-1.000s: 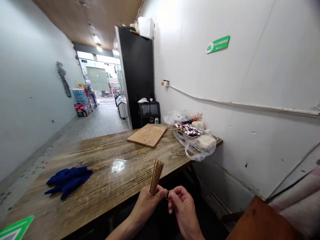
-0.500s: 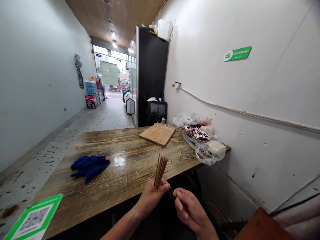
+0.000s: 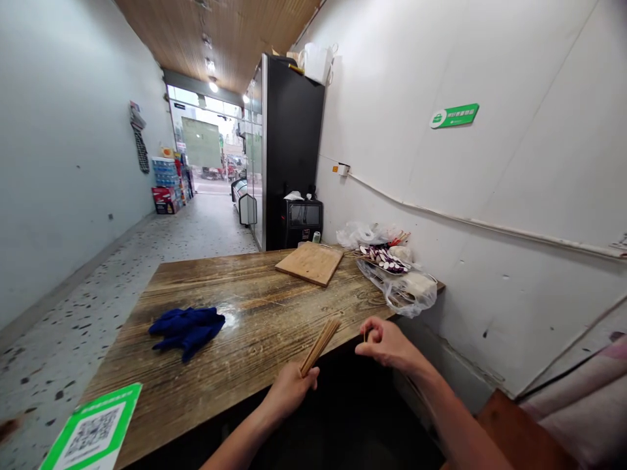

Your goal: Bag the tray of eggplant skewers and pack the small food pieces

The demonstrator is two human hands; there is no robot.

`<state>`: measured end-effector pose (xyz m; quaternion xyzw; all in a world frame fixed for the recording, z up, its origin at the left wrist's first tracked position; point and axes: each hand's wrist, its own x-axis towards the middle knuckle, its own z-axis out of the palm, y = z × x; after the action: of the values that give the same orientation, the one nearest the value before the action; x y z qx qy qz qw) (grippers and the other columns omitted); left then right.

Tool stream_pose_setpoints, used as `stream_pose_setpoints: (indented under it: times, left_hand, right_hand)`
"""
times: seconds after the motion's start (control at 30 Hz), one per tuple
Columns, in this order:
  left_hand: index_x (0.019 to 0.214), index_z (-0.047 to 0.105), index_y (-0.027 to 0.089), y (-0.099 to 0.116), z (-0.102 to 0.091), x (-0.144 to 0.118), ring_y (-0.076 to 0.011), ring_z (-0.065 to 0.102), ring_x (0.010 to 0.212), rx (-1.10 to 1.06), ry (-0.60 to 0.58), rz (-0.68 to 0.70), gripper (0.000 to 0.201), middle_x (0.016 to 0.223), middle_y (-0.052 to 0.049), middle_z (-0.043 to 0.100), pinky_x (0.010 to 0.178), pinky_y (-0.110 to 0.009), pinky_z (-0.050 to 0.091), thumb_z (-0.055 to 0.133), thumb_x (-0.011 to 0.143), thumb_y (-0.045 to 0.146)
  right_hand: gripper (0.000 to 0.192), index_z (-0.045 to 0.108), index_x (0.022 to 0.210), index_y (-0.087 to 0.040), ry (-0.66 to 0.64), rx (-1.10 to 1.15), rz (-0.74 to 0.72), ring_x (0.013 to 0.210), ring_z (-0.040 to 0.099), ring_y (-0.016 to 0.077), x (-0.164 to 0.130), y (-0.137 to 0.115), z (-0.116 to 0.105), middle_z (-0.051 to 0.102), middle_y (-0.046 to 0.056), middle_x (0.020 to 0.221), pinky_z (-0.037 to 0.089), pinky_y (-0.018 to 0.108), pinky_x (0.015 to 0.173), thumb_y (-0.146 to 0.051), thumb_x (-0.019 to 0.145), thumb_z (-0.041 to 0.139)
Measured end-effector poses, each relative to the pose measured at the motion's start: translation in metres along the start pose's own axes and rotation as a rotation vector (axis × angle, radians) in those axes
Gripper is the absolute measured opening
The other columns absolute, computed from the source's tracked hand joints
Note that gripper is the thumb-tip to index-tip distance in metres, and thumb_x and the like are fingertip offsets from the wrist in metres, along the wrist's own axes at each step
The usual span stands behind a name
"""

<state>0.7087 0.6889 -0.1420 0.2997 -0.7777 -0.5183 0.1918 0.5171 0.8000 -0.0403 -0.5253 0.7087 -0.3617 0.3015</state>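
Note:
My left hand (image 3: pixel 289 390) is wrapped round the lower end of a bundle of thin wooden skewers (image 3: pixel 321 346). The bundle leans to the right over the front edge of the table, its tips pointing up and away. To the right of it, apart from the skewers, my right hand (image 3: pixel 385 343) is raised with thumb and fingers curled together. A thin pale line shows by its fingertips, too fine to name. On the tabletop left of my hands lies a crumpled dark blue cloth or glove (image 3: pixel 189 329).
A wooden board (image 3: pixel 309 263) lies at the table's (image 3: pixel 235 287) far side. Against the wall are plastic bags (image 3: pixel 414 294) and skewered purple-and-white slices (image 3: pixel 385 258). A green-edged QR card (image 3: pixel 93 431) stands at the near left corner. Beyond is a black cabinet (image 3: pixel 294 137).
My right hand has moved up and away from my left hand. The skewer bundle has tilted further right. The view has shifted slightly.

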Motion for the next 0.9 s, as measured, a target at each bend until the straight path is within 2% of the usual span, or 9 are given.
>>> stream_pose_setpoints:
  times: [0.07,0.17,0.23,0.27,0.37,0.5,0.67,0.77,0.9]
  left_hand:
    - [0.05,0.051,0.015,-0.006,-0.004,-0.002,-0.0087,0.032,0.045,-0.074,0.009,-0.054,0.039,0.045,0.004,0.035,0.047,-0.024,0.019,0.048,0.075,0.045]
    - [0.055,0.044,0.018,0.0,-0.009,-0.003,-0.0059,0.017,0.035,-0.562,-0.123,-0.174,0.038,0.039,0.009,0.023,0.04,-0.022,0.011,0.05,0.075,0.049]
    - [0.06,0.04,0.019,0.01,-0.015,-0.001,-0.0051,0.01,0.033,-0.983,-0.162,-0.125,0.036,0.038,0.011,0.016,0.037,-0.021,0.009,0.048,0.079,0.048]
    - [0.061,0.039,0.019,0.014,-0.019,0.001,-0.0048,0.009,0.032,-1.159,-0.127,-0.054,0.035,0.038,0.011,0.015,0.036,-0.02,0.009,0.047,0.08,0.046]
    - [0.061,0.039,0.018,0.021,-0.035,0.009,-0.0042,0.01,0.031,-1.485,0.11,0.142,0.031,0.038,0.011,0.014,0.034,-0.019,0.013,0.045,0.085,0.036]
    - [0.061,0.039,0.017,0.015,-0.047,0.02,-0.0044,0.015,0.028,-1.675,0.315,0.202,0.03,0.037,0.01,0.013,0.034,-0.019,0.015,0.04,0.088,0.027]
    - [0.058,0.038,0.016,0.009,-0.03,0.027,-0.0041,0.02,0.026,-1.768,0.322,0.075,0.032,0.034,0.009,0.017,0.033,-0.019,0.013,0.032,0.089,0.016]
    - [0.057,0.037,0.016,0.01,-0.02,0.027,-0.0038,0.022,0.025,-1.804,0.322,0.01,0.033,0.033,0.009,0.02,0.033,-0.019,0.013,0.03,0.089,0.015]
    - [0.056,0.038,0.016,0.015,-0.013,0.023,-0.0038,0.021,0.024,-1.806,0.312,-0.015,0.035,0.031,0.009,0.021,0.033,-0.018,0.013,0.03,0.091,0.019]
  right_hand:
    - [0.046,0.055,0.088,-0.017,0.144,-0.321,-0.116,0.046,0.043,0.0067,-0.002,-0.021,-0.011,0.05,-0.007,0.051,0.03,0.019,0.046,-0.045,0.056,0.072]
    - [0.049,0.057,0.088,-0.018,0.208,-0.545,-0.186,0.053,0.047,0.0098,-0.003,-0.042,-0.004,0.054,-0.005,0.055,0.032,0.022,0.052,-0.051,0.055,0.072]
    - [0.053,0.057,0.097,-0.016,0.078,-0.37,-0.155,0.055,0.051,0.0109,0.0,-0.039,0.013,0.059,-0.003,0.059,0.036,0.023,0.054,-0.05,0.058,0.071]
    - [0.057,0.055,0.103,-0.016,-0.004,-0.233,-0.133,0.057,0.053,0.0113,0.001,-0.033,0.024,0.062,-0.001,0.064,0.039,0.023,0.056,-0.047,0.058,0.071]
    - [0.069,0.05,0.116,-0.014,-0.095,0.093,-0.078,0.071,0.059,0.0134,0.002,-0.005,0.057,0.068,0.005,0.088,0.045,0.026,0.067,-0.042,0.057,0.074]
    - [0.059,0.055,0.111,-0.016,0.098,0.118,-0.048,0.087,0.06,0.0185,-0.004,0.02,0.093,0.065,0.008,0.099,0.048,0.029,0.072,-0.042,0.061,0.072]
    - [0.054,0.058,0.107,-0.02,0.399,-0.384,-0.261,0.092,0.055,0.02,-0.006,0.013,0.112,0.06,0.007,0.101,0.046,0.032,0.081,-0.036,0.058,0.075]
    - [0.054,0.058,0.107,-0.02,0.404,-0.591,-0.317,0.095,0.053,0.0217,-0.004,0.005,0.115,0.06,0.007,0.096,0.046,0.032,0.079,-0.034,0.058,0.077]
    - [0.014,0.062,0.08,-0.021,0.347,-0.763,-0.283,0.084,0.055,0.0199,-0.001,-0.002,0.12,0.061,0.004,0.079,0.045,0.029,0.071,-0.029,0.07,0.067]
